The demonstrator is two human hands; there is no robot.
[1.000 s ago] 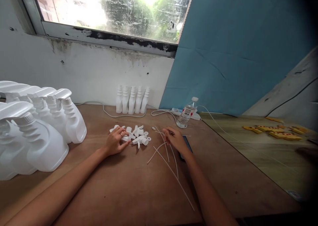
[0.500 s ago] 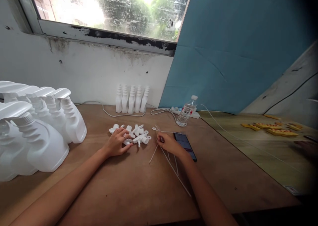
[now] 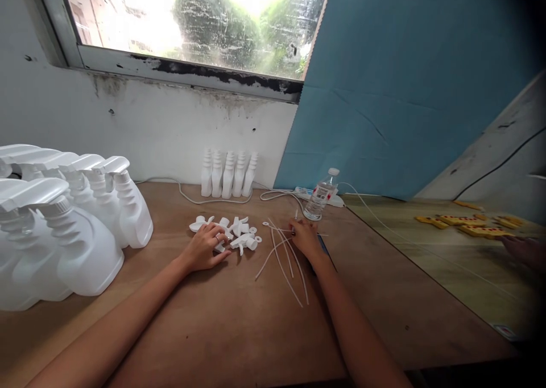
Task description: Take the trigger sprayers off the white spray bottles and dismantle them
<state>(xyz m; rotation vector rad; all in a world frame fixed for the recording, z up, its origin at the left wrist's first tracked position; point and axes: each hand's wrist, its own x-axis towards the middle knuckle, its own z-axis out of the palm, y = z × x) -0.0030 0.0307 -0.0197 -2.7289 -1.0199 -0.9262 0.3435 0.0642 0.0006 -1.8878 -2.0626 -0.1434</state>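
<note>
My left hand [image 3: 208, 248] lies on the left side of a small pile of white plastic sprayer parts [image 3: 242, 241], fingers stretched over them and thumb apart. Several thin white tubes [image 3: 281, 263] are fanned across the brown table to the right of the pile. Above their right side, my right hand [image 3: 306, 239] has its fingers pinched together. A small dark bit and a slim pale tip show at those fingertips, too small to name. Under the right wrist lies a phone [image 3: 326, 248], mostly hidden.
White spray bottles [image 3: 89, 251] crowd the left. Several small white ribbed bottles [image 3: 228, 174] stand by the wall. A clear water bottle [image 3: 321, 197] and a power strip [image 3: 336, 201] with a white cable are at the back. Yellow pieces [image 3: 463, 222] and another person's hand [image 3: 524, 251] are far right.
My right hand has moved right, off the tubes' middle and over the phone, still pinched. The tubes have spread and lie differently. My left hand stays on the pile. The view has shifted slightly.
</note>
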